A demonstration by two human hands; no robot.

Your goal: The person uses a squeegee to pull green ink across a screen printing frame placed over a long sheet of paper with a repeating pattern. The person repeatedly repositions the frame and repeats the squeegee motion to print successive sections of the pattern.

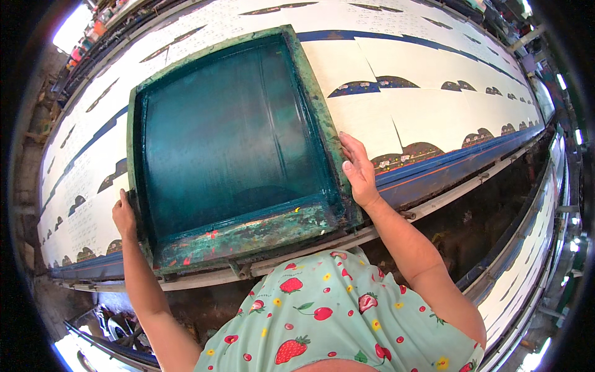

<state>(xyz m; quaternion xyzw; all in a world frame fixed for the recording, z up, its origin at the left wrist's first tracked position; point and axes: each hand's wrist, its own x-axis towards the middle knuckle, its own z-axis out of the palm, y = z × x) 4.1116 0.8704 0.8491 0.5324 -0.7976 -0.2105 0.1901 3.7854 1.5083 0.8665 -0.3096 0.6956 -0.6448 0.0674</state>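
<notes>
A large screen printing frame point(305, 87) lies over white printed sheets. Its worn green wooden border surrounds a dark teal, glossy wet-looking mesh point(217, 136). At the left side of the frame, my left hand point(125, 216) is closed around the border, with its fingertips partly hidden. My right hand point(359, 172) holds the opposite side, its thumb against the border and its fingers reaching along it. The frame's near end is paint-smeared and lies by the table's front rail. Part of the sheets is covered by the frame.
White sheets point(446, 115) with dark arched prints and blue bands run along the long table to both sides. A metal rail point(458, 186) edges its front. Behind my right arm stands another table with similar sheets point(520, 266). Colourful containers point(99, 28) stand at the far left.
</notes>
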